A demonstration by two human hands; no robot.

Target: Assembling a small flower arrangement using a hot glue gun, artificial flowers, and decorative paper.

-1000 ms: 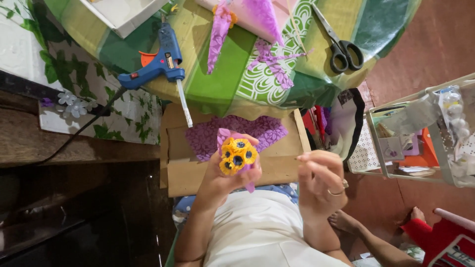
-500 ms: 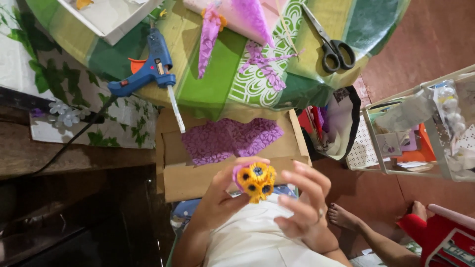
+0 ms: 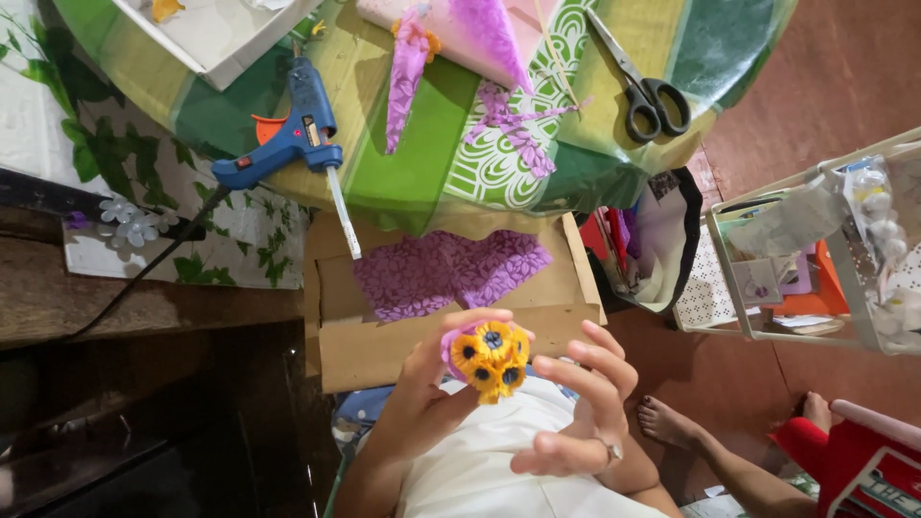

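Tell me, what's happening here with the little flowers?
A person holds a small bunch of yellow paper flowers in the left hand, with the right hand open beside it, fingers spread. On the round green table lie a blue glue gun, scissors and purple paper pieces. A cardboard box holds purple patterned paper.

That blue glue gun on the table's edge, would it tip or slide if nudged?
Probably it would. The glue gun lies on its side near the round table rim, its glue stick overhanging. Its cord hangs off the edge and might drag it. The plastic body looks stiff and light.
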